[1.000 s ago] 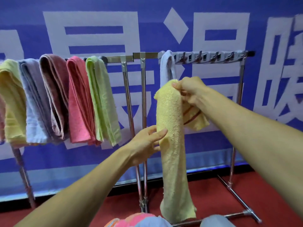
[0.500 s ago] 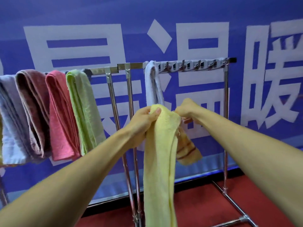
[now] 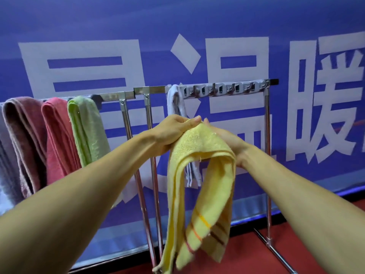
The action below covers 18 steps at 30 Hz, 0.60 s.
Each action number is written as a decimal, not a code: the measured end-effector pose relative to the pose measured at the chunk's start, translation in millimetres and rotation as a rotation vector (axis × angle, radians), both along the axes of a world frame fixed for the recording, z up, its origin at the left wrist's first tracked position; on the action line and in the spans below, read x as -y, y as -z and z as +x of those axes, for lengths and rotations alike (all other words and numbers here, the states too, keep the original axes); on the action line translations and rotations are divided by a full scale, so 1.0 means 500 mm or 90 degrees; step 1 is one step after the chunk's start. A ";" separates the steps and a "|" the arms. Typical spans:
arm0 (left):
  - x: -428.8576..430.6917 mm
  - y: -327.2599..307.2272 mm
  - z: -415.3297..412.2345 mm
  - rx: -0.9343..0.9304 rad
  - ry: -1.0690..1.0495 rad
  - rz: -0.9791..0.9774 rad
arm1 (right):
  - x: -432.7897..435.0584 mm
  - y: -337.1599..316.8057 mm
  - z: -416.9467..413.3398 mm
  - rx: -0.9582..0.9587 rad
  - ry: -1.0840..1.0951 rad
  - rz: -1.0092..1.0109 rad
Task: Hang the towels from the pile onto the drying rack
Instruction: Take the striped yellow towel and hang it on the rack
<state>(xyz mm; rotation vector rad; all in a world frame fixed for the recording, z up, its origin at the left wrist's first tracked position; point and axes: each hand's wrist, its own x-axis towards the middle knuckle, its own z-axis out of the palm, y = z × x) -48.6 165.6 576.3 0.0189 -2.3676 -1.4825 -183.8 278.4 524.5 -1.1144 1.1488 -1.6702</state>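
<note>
- Two hands meet at the centre of the view, in front of the drying rack (image 3: 267,147), with a yellow towel (image 3: 197,175) between them.
- Left hand (image 3: 171,129): comes in from 8 o'clock. Thumb and fingers are pressed together and pinch the top fold of the yellow towel.
- Right hand (image 3: 231,140): comes in from 4 o'clock, with the towel draped over it. One fingertip shows beside the left thumb. The other fingers are under the cloth, so their state cannot be told.
- Yellow towel: doubled over in the hands, clear of the rail and not yet hung.
  - The fold peak points to 12 o'clock.
  - Both halves hang towards 6 o'clock, so the long axis is close to upright.
  - The end with orange and brown stripes lies at 5 o'clock.
- Drying rack: metal, with a top rail running from 9 o'clock up to 1 o'clock and upright posts below.
- Hook strip (image 3: 223,89): grey, fixed along the rail's right part.
- Held on the rack, five towels, each folded over the rail and hanging down:
  - a white towel (image 3: 173,99) at 12 o'clock, just behind the hands, at the left end of the hook strip;
  - a green towel (image 3: 87,127) at 9 o'clock;
  - a pink towel (image 3: 57,135) just beside the green one;
  - a mauve towel (image 3: 21,139) next to the pink one;
  - a grey towel (image 3: 6,175) at the picture's edge, cut off.
- Blue banner (image 3: 177,20) with large white characters, behind the rack.
- Red floor (image 3: 246,256) from 5 to 6 o'clock, under the rack's feet.
</note>
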 end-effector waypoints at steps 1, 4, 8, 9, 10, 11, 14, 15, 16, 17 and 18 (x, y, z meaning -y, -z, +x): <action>0.003 -0.006 -0.003 -0.003 0.001 0.003 | -0.004 -0.006 -0.001 0.020 0.004 -0.015; 0.018 -0.018 -0.016 -0.003 -0.003 0.006 | -0.023 -0.030 -0.012 0.061 0.033 -0.077; 0.040 -0.010 -0.054 0.012 -0.006 0.055 | -0.031 -0.057 -0.035 0.066 0.101 -0.140; 0.045 -0.002 -0.065 0.015 0.002 0.077 | -0.027 -0.063 -0.041 0.084 0.128 -0.166; 0.051 0.010 -0.077 0.021 0.011 0.098 | -0.022 -0.070 -0.050 0.105 0.158 -0.187; 0.056 0.025 -0.088 0.030 0.023 0.115 | -0.018 -0.075 -0.062 0.126 0.184 -0.202; 0.073 0.065 -0.126 0.062 0.077 0.133 | -0.007 -0.078 -0.105 0.154 0.237 -0.216; 0.079 0.068 -0.139 0.054 0.092 0.140 | -0.001 -0.078 -0.122 0.157 0.265 -0.209; 0.085 0.067 -0.154 0.040 0.099 0.142 | 0.002 -0.079 -0.132 0.159 0.290 -0.201; 0.090 0.060 -0.167 0.023 0.100 0.143 | 0.007 -0.081 -0.141 0.159 0.304 -0.203; 0.095 0.050 -0.182 0.004 0.093 0.146 | 0.012 -0.085 -0.146 0.156 0.304 -0.208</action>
